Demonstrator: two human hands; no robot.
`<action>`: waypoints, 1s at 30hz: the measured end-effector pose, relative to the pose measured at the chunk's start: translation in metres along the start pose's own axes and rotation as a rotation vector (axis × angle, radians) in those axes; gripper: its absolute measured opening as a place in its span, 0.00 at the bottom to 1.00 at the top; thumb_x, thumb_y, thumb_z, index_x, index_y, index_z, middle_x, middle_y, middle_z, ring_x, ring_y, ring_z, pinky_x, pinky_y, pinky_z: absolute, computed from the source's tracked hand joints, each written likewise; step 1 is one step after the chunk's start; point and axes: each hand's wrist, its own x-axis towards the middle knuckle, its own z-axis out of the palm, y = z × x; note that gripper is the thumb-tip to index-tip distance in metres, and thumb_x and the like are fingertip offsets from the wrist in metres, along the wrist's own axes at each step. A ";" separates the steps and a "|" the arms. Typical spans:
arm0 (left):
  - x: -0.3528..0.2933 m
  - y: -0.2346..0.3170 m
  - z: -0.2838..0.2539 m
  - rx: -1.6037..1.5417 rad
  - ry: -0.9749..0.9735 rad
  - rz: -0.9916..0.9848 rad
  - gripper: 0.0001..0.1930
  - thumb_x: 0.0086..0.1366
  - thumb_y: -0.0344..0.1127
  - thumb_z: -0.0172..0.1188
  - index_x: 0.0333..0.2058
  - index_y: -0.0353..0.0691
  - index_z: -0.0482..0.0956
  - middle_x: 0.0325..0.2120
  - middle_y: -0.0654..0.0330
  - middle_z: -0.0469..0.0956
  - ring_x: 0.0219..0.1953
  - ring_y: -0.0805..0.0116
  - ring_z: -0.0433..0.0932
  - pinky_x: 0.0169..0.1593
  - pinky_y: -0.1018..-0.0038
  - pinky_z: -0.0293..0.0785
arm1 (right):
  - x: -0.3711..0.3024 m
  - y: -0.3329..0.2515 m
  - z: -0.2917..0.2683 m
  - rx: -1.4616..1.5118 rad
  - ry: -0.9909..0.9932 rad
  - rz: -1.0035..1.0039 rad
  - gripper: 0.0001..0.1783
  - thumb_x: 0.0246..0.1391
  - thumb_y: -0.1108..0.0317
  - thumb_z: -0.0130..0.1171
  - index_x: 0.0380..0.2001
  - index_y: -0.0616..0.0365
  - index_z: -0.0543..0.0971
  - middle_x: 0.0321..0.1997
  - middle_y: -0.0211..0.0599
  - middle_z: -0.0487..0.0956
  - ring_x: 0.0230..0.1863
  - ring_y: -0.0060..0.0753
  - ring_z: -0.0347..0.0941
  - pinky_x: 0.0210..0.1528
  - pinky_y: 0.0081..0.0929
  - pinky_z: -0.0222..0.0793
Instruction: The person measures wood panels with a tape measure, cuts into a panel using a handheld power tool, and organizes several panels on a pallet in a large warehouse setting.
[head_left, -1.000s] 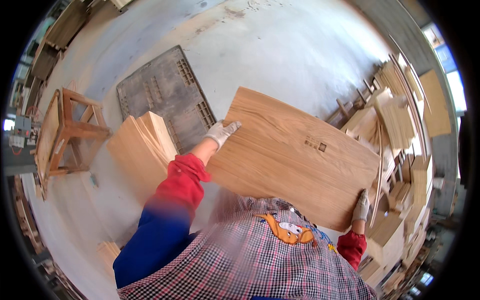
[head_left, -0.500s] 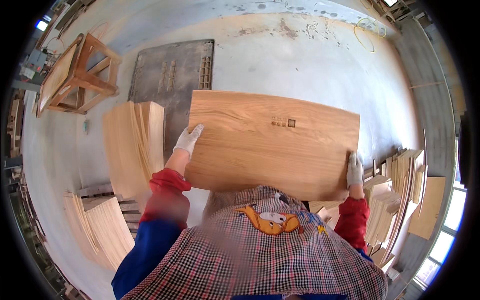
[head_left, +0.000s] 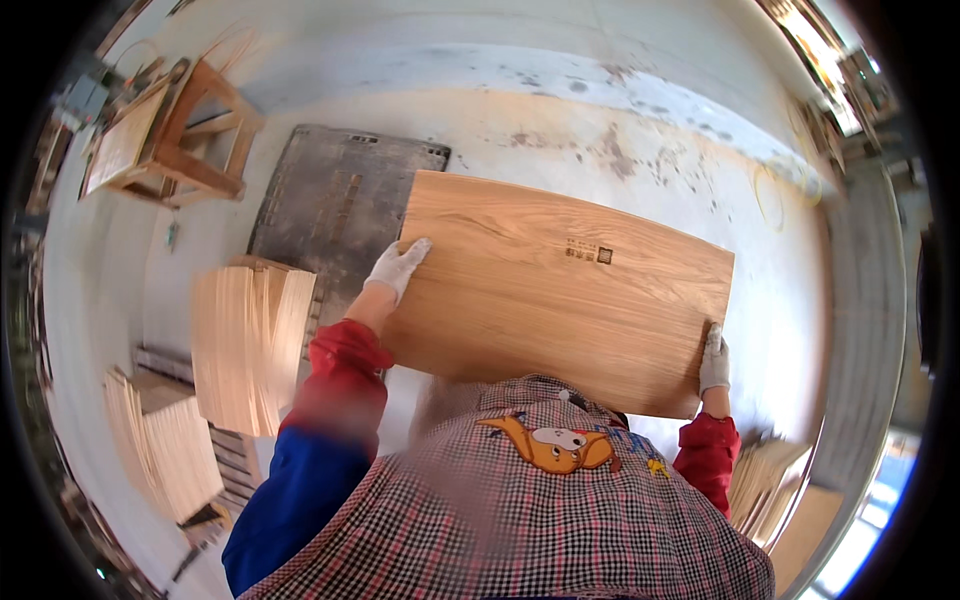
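A wide wooden board with a small dark stamp near its upper middle is held up in front of my checked apron. My left hand, in a white glove, grips its left edge with the thumb on the face. At the opposite end my right hand, also gloved, holds the right edge. The fingers behind the board are hidden. Red cuffs show on both forearms.
Beyond the board a dark pallet lies on the floor. Stacked boards stand at the left, another stack nearer me, more boards at the right. A wooden stool-like frame is at the far left.
My view has turned, so the floor, pallet and stacks sit differently in it. The board has shifted slightly right and tilted a little, its right end lower. Both hands keep their hold.
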 end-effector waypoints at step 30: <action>0.340 0.212 -0.030 -0.471 0.761 -0.102 0.27 0.57 0.53 0.59 0.47 0.36 0.73 0.38 0.57 0.77 0.37 0.68 0.75 0.41 0.71 0.72 | 0.598 -0.542 0.417 -0.144 -0.851 -0.561 0.36 0.58 0.39 0.40 0.41 0.68 0.74 0.37 0.29 0.73 0.38 0.21 0.65 0.45 0.22 0.63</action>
